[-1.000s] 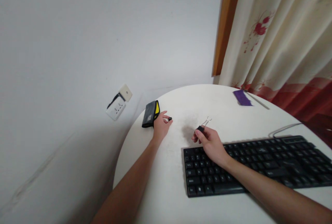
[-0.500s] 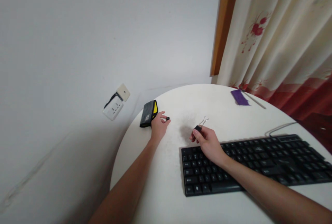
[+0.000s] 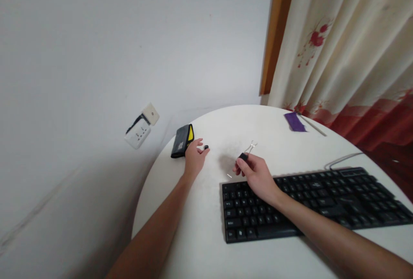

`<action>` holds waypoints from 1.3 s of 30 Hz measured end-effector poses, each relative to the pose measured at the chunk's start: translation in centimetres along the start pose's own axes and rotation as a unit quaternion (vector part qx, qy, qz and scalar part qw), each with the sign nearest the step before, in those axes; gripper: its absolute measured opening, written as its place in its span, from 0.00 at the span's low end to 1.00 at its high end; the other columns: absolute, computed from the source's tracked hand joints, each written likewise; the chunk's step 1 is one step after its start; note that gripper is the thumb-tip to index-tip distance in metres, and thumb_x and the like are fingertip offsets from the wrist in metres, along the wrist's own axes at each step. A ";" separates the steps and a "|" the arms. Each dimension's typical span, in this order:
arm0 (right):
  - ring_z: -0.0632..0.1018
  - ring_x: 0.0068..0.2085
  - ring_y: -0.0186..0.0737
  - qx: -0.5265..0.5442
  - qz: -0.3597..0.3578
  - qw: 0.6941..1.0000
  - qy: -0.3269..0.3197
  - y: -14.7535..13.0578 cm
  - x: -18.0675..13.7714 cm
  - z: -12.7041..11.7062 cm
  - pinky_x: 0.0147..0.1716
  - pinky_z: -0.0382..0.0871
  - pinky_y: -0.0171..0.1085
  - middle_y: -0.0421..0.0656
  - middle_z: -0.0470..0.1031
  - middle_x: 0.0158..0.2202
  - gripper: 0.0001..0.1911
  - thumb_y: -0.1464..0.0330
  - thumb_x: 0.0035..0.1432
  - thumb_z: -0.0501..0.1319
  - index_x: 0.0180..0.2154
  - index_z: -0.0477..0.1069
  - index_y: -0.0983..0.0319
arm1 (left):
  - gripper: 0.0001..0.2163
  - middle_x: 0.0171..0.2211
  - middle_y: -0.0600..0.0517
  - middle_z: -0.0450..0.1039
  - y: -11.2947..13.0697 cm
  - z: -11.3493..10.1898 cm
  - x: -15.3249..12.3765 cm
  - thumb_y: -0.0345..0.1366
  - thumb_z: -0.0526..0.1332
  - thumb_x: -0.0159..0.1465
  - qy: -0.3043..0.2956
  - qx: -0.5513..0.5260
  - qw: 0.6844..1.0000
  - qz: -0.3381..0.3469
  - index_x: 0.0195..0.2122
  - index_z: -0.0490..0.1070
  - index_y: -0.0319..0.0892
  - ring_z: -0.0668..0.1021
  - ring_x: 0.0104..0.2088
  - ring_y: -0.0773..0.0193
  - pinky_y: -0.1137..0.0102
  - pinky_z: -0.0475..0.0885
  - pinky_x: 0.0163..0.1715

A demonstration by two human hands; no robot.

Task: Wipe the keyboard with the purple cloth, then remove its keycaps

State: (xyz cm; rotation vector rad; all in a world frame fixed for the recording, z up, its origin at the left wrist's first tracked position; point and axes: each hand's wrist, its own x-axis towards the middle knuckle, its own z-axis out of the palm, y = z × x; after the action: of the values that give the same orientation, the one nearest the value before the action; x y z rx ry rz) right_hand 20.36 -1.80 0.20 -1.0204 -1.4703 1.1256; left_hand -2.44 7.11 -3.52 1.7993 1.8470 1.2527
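Between thumb and fingers of my right hand is a black binder clip, its silver wire handles pointing up and away. This hand is above the left end of a black keyboard. My left hand reaches over the table with thumb and fingers apart. A small shiny black object shows at its fingertips, too small to name; whether they touch it is unclear. Just behind that hand lies a dark grey wallet-like pouch with a yellow inside, partly covered by the fingers.
The round white table stands near the wall, which carries a socket. A thin white sliver shows just left of the right hand. Farther right lie a purple cloth and a thin stick near the curtain.
The view has shifted slightly, so everything appears a little farther left. The white sliver beside my right hand shows more clearly. Both hands keep nearly the same pose.
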 end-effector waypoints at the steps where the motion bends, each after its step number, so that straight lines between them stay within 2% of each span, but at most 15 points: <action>1: 0.74 0.29 0.37 -0.021 -0.006 1.000 -0.016 -0.3 0.1 -0.3 0.31 0.66 0.35 0.41 0.75 0.27 0.15 0.62 0.66 0.55 0.30 0.71 0.62 | 0.19 0.42 0.47 0.74 0.6 -0.2 -0.3 0.31 0.66 0.56 0.008 0.006 1.000 0.023 0.50 0.71 0.38 0.72 0.27 0.68 0.70 0.70 0.31; 3: 0.74 0.30 0.37 -0.083 -0.023 0.995 -0.046 -0.8 0.2 -0.9 0.32 0.65 0.35 0.41 0.74 0.27 0.14 0.64 0.66 0.55 0.30 0.70 0.62 | 0.16 0.41 0.48 0.75 2.4 -0.6 -1.1 0.32 0.64 0.59 -0.003 0.000 0.997 0.076 0.49 0.73 0.39 0.73 0.29 0.66 0.71 0.69 0.31; 4: 0.74 0.30 0.37 -0.114 -0.032 0.991 -0.058 -0.9 0.2 -1.2 0.32 0.65 0.35 0.41 0.74 0.27 0.13 0.65 0.66 0.55 0.30 0.70 0.62 | 0.14 0.40 0.49 0.76 3.5 -0.8 -1.6 0.33 0.62 0.61 -0.035 -0.018 0.995 0.095 0.49 0.73 0.41 0.73 0.30 0.66 0.72 0.68 0.30; 6: 0.74 0.30 0.38 -0.155 -0.045 0.984 -0.080 -1.0 0.3 -1.6 0.32 0.64 0.36 0.41 0.74 0.27 0.13 0.66 0.67 0.55 0.30 0.70 0.62 | 0.11 0.37 0.51 0.77 5.5 -1.2 -2.8 0.35 0.59 0.65 -0.171 -0.062 0.976 0.117 0.47 0.75 0.42 0.74 0.31 0.66 0.73 0.67 0.29; 9: 0.74 0.31 0.38 -0.159 -0.059 0.979 -0.111 -0.5 0.2 -1.9 0.33 0.64 0.35 0.41 0.75 0.28 0.13 0.66 0.67 0.54 0.31 0.70 0.62 | 0.08 0.32 0.52 0.76 7.2 -1.4 -4.1 0.33 0.58 0.65 -0.396 -0.101 0.901 0.145 0.37 0.76 0.39 0.73 0.31 0.67 0.73 0.66 0.31; 12: 0.74 0.32 0.38 -0.165 -0.074 0.975 -0.131 0.3 0.1 -1.9 0.34 0.64 0.35 0.41 0.75 0.29 0.13 0.67 0.68 0.54 0.31 0.70 0.62 | 0.07 0.28 0.54 0.73 7.1 -1.2 -4.5 0.32 0.58 0.64 -0.468 -0.102 0.869 0.125 0.32 0.74 0.37 0.71 0.29 0.68 0.74 0.65 0.29; 16: 0.72 0.30 0.37 -0.197 -0.111 0.959 -0.170 0.8 -0.2 -2.1 0.32 0.62 0.34 0.40 0.72 0.28 0.13 0.66 0.68 0.54 0.30 0.69 0.62 | 0.03 0.27 0.55 0.70 6.4 -1.6 -4.0 0.31 0.60 0.61 -0.532 -0.105 0.830 0.126 0.34 0.72 0.37 0.70 0.28 0.68 0.74 0.64 0.29; 19: 0.72 0.33 0.37 -0.211 -0.168 0.940 -0.209 0.5 -0.5 -2.2 0.35 0.63 0.34 0.40 0.72 0.30 0.10 0.67 0.67 0.55 0.32 0.69 0.62 | 0.04 0.28 0.55 0.68 6.3 -2.2 -3.7 0.32 0.63 0.60 -0.561 -0.102 0.807 0.155 0.35 0.72 0.37 0.69 0.28 0.68 0.74 0.64 0.29; 23: 0.73 0.37 0.38 -0.205 -0.195 0.934 -0.220 0.1 -0.5 -2.1 0.39 0.65 0.35 0.43 0.74 0.36 0.09 0.69 0.68 0.54 0.40 0.73 0.61 | 0.12 0.32 0.54 0.70 6.5 -2.2 -3.8 0.39 0.68 0.58 -0.556 -0.111 0.810 0.150 0.39 0.75 0.38 0.70 0.31 0.66 0.72 0.67 0.32; 27: 0.74 0.35 0.37 -0.191 -0.158 0.949 -0.196 0.2 -0.3 -2.0 0.37 0.65 0.34 0.42 0.74 0.33 0.10 0.69 0.68 0.55 0.38 0.75 0.61 | 0.15 0.32 0.53 0.72 6.8 -1.6 -4.3 0.41 0.71 0.55 -0.541 -0.124 0.823 0.120 0.39 0.75 0.38 0.71 0.32 0.65 0.73 0.67 0.32; 32: 0.74 0.33 0.37 -0.186 -0.105 0.961 -0.175 0.3 -0.2 -2.0 0.36 0.65 0.34 0.41 0.77 0.31 0.12 0.68 0.67 0.55 0.34 0.75 0.62 | 0.14 0.29 0.55 0.71 7.2 -1.0 -4.9 0.39 0.72 0.53 -0.522 -0.136 0.838 0.083 0.37 0.74 0.38 0.70 0.29 0.67 0.74 0.67 0.31; 39: 0.75 0.32 0.39 -0.165 -0.054 0.972 -0.156 0.6 -0.2 -2.0 0.35 0.67 0.35 0.43 0.79 0.30 0.15 0.64 0.66 0.56 0.33 0.76 0.64 | 0.09 0.31 0.53 0.73 7.4 -0.8 -5.4 0.35 0.68 0.56 -0.496 -0.130 0.850 0.124 0.36 0.75 0.37 0.71 0.31 0.67 0.74 0.66 0.31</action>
State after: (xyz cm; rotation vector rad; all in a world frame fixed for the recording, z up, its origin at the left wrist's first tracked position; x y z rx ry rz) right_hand 22.34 -1.53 -0.23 -1.0017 -1.9927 1.0157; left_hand 2.99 0.80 0.39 1.9794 0.8387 0.3937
